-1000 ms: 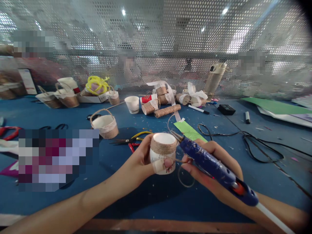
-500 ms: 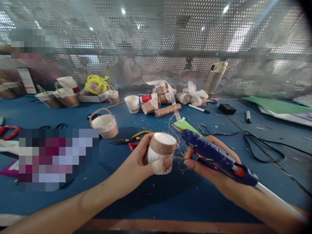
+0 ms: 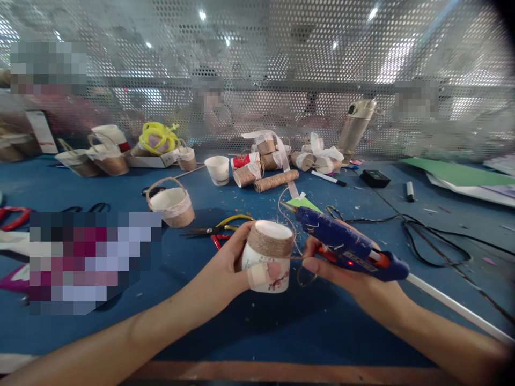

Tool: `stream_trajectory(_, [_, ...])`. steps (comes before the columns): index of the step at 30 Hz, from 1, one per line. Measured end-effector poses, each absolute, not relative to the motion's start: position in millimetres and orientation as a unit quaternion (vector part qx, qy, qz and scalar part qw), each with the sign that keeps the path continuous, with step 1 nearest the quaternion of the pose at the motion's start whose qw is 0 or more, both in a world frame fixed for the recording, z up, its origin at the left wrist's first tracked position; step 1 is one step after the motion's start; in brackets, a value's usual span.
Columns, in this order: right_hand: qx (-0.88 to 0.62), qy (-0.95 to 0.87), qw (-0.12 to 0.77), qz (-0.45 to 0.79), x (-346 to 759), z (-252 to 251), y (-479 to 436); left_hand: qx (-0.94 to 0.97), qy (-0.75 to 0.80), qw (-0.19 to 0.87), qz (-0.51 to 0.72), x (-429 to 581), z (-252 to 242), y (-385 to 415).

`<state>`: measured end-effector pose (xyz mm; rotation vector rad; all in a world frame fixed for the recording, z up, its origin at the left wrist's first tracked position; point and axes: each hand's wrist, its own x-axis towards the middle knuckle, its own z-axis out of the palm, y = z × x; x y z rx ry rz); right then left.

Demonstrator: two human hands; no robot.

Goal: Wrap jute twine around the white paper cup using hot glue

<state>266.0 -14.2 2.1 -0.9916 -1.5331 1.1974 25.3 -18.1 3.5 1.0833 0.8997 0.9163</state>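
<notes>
A white paper cup (image 3: 265, 268) with a printed pattern is gripped in my left hand (image 3: 237, 262), its thumb bandaged and pressed on the cup's side. Brown twine (image 3: 271, 245) is wound round the cup's upper part, below the rim. My right hand (image 3: 338, 268) holds a blue glue gun (image 3: 346, 241) with a white glue stick (image 3: 454, 305) out of its back and a red light lit. Its thumb and finger also pinch the loose twine, which runs taut to the cup. The gun's nozzle (image 3: 288, 207) points up and left, apart from the cup.
Behind my left hand lie scissors (image 3: 205, 231) and a small twine-wrapped basket (image 3: 173, 206). A twine roll (image 3: 277, 181), a plain cup (image 3: 217, 170) and several wrapped cups stand farther back. A black cord (image 3: 422, 257) loops on the right, near a marker (image 3: 409, 191).
The glue gun has tilted and shifted slightly left and down with my right hand. The cup has turned a little in my left hand, showing more of its printed flowers.
</notes>
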Motion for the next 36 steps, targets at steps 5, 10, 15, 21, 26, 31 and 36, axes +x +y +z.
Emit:
stream_trajectory(5, [-0.404, -0.599, 0.463, 0.514, 264.6, 2.0, -13.7, 0.467, 0.399, 0.673, 0.411, 27.5, 5.9, -18.7])
stream_trajectory(10, [-0.407, -0.573, 0.458, 0.544, 262.7, 3.8, -12.6, 0.462, 0.390, 0.683, 0.410, 28.2, 6.9, -17.4])
stream_trajectory(15, [-0.410, -0.570, 0.456, 0.547, 263.2, 4.4, -12.6, 0.459, 0.396, 0.680, 0.412, 27.5, 8.0, -18.9])
stream_trajectory(21, [-0.396, -0.573, 0.458, 0.552, 262.7, 1.8, -11.1, 0.452, 0.420, 0.673, 0.408, 30.6, 12.1, -23.8])
stream_trajectory(26, [-0.378, -0.570, 0.456, 0.568, 260.6, 2.1, -9.4, 0.450, 0.433, 0.666, 0.408, 32.6, 14.0, -25.6])
stream_trajectory(31, [-0.361, -0.553, 0.464, 0.590, 259.9, 1.6, -10.6, 0.448, 0.431, 0.668, 0.408, 33.3, 14.3, -25.8])
stream_trajectory(36, [-0.371, -0.562, 0.458, 0.580, 260.3, -0.9, -10.3, 0.444, 0.424, 0.674, 0.410, 33.6, 13.7, -27.0])
